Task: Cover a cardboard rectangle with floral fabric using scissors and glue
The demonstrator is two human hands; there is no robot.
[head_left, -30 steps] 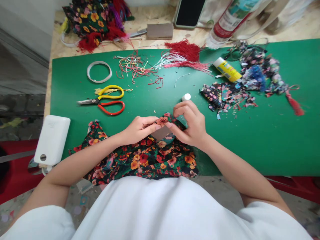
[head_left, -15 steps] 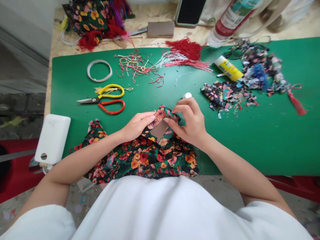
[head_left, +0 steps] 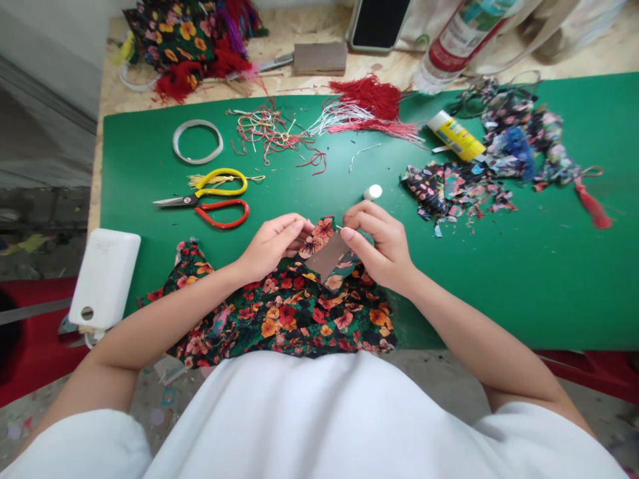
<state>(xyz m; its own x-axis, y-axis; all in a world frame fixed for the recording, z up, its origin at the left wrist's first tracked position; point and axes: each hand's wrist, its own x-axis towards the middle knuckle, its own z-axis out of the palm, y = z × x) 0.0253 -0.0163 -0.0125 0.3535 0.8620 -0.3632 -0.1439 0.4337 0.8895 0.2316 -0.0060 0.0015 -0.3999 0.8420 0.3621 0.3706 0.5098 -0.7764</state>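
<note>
Between my hands is a small floral fabric piece (head_left: 322,231), with its edges folded over a flat grey-brown card (head_left: 327,258). My left hand (head_left: 276,245) pinches its left side, thumb on top and fingers curled beneath. At its upper right corner, my right hand (head_left: 380,243) grips the edge between thumb and bent fingers; a thin pale strip shows by the thumb tip. A larger floral cloth (head_left: 287,316) lies crumpled underneath, along the table's front edge. Just beyond my right hand sits a small white cap (head_left: 372,192).
Scissors (head_left: 200,197) and a tape ring (head_left: 198,141) lie left on the green mat (head_left: 549,286), near a white power bank (head_left: 104,276). Loose cords (head_left: 274,130), red tassel threads (head_left: 369,100), a yellow glue stick (head_left: 456,136) and fabric scraps (head_left: 454,189) lie farther back.
My right hand has shifted slightly down, its thumb moving off the card to the fabric's corner. My left fingers have curled more beneath the piece, and more of the card shows.
</note>
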